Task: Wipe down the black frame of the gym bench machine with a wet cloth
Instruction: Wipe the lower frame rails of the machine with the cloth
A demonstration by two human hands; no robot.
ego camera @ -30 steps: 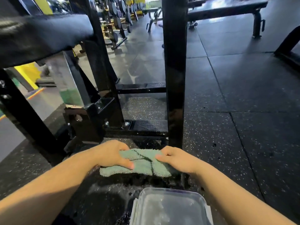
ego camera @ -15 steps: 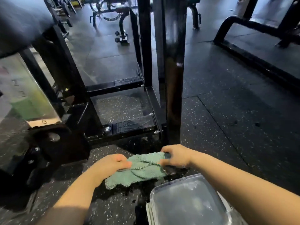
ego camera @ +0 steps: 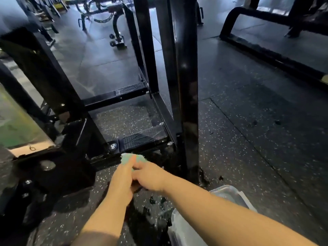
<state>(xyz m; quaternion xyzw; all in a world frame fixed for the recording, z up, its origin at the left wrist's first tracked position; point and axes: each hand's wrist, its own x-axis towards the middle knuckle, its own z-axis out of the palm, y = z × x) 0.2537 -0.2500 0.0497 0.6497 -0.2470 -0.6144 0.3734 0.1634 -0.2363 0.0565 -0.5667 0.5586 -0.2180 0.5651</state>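
Nearest to the camera, at the bottom edge, stands a clear plastic tub [ego camera: 229, 192]; only its far corner and rim show, behind the right forearm. The speckled rubber floor [ego camera: 248, 157] just beside the tub, on its far left side, is dark and wet with splashes.

Beyond the tub, the two hands meet over the green cloth [ego camera: 128, 158]. The left hand [ego camera: 122, 183] reaches forward with its fingers straight and pressed together, lying on the cloth. The right hand [ego camera: 150, 175] touches the left hand from the right; its fingers are curled toward the cloth, but the picture is blurred here and I cannot tell for sure if they pinch it. Only a small bunched part of the cloth shows past the fingertips. It sits just in front of the lowest bar of the black frame [ego camera: 188, 86], close to that bar or touching it; I cannot tell which.

Farther than the tub, the frame has a thick upright post with a glossy surface, and its foot stands on the wet floor. Left of the post there are two low crossbars with ribbed foot plates [ego camera: 142, 137] and a bolt [ego camera: 113, 145]. Far left of the tub, a pale panel [ego camera: 26, 132] leans on the machine; near its lower edge a hand-written mark like "6" can be read, nothing more.

Farthest from the tub, another bench with small wheels [ego camera: 116, 39] stands at the back, and a curved black base bar [ego camera: 266, 50] lies to the back right.
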